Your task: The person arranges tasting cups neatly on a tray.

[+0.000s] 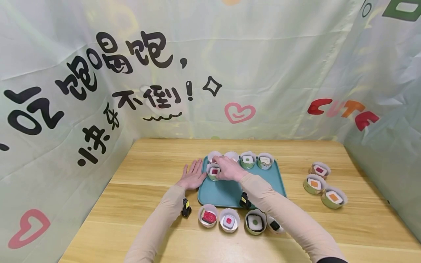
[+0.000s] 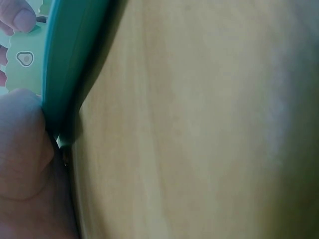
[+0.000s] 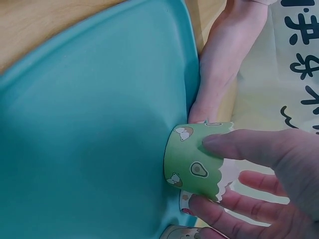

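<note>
My right hand (image 1: pixel 230 168) pinches a green paper cup (image 3: pixel 192 159) printed with avocados, the thumb on its near side. That cup stands at the left edge of a teal tray (image 1: pixel 218 193) and holds a white sushi piece with a dark red centre (image 1: pixel 214 171). Beside the tray, my left hand (image 1: pixel 192 179) lies flat on the wooden table, its fingers straight and its thumb side against the tray's rim. Along the tray's far edge stand several more cups, among them one with a green-centred piece (image 1: pixel 248 159); my right hand partly covers others.
In front of the tray are cups with a red-topped piece (image 1: pixel 209 217), a pink-centred piece (image 1: pixel 229 221) and a green-centred piece (image 1: pixel 255 222); my right sleeve partly hides another cup (image 1: pixel 274 224). Three cups (image 1: pixel 334 197) cluster on the right. A printed cloth (image 1: pixel 269 73) hangs behind the table.
</note>
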### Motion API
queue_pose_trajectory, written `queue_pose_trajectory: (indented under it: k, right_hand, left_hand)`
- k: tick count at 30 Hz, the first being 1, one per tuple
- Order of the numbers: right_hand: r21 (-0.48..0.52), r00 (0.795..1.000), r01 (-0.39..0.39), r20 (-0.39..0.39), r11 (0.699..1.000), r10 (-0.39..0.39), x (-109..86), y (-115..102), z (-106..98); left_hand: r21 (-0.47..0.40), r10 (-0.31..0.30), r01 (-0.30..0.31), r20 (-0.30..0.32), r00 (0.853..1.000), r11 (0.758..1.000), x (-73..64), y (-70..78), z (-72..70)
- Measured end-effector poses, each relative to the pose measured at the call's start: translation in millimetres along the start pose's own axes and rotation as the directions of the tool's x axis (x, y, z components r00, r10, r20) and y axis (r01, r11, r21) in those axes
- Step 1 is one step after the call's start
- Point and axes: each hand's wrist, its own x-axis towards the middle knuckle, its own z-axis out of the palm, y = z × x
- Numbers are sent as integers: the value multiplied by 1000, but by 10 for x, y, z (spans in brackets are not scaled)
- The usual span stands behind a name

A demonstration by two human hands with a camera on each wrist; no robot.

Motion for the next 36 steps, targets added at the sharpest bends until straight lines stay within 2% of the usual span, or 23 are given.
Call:
queue_pose_trajectory:
  k: [13,36]
  right_hand:
    - [-5,1000,-27,10,1000,27,-7,-5,11]
    - [47,1000,-16,12,999,15,-116,18,-30]
  left_hand:
    - [1,3,-3,-12,1000,1000,-24,23,-9]
    - [-9,2,-2,-10,1000,1000,-28,26,-17]
